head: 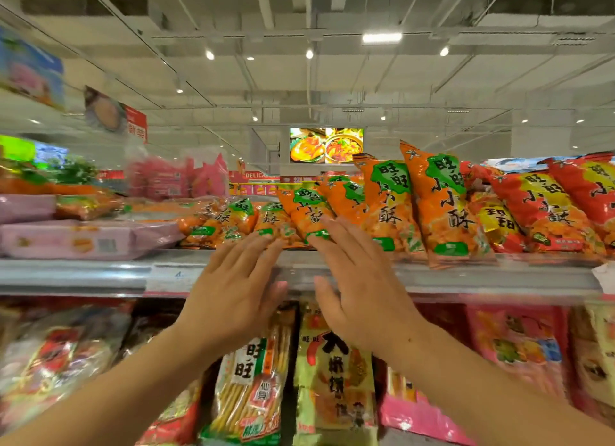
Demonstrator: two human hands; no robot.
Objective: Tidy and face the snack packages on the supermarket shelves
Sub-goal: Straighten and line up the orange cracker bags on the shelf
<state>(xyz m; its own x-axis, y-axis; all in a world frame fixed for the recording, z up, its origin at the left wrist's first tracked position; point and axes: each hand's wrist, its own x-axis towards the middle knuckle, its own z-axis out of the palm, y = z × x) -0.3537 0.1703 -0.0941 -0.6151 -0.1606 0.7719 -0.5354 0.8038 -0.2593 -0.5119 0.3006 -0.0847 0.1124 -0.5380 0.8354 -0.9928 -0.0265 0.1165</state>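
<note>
Supermarket aisle, top shelf (pixel 100 276): orange snack packs (pixel 309 212) slumped at mid-row, leaning on upright neighbours. Your left hand (pixel 233 295) and right hand (pixel 359 289): fingers straight, gripping nothing, tips at the packs' lower edges. Lift the tops upright, labels forward, bases flush with the shelf lip.

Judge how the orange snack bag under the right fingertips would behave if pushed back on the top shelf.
The orange snack bag looks puffed and air-filled, so probably light and soft, denting under the right hand. Its glossy film suggests it would slide easily on the shelf. It leans on neighbouring bags, so a push may well topple it.
</note>
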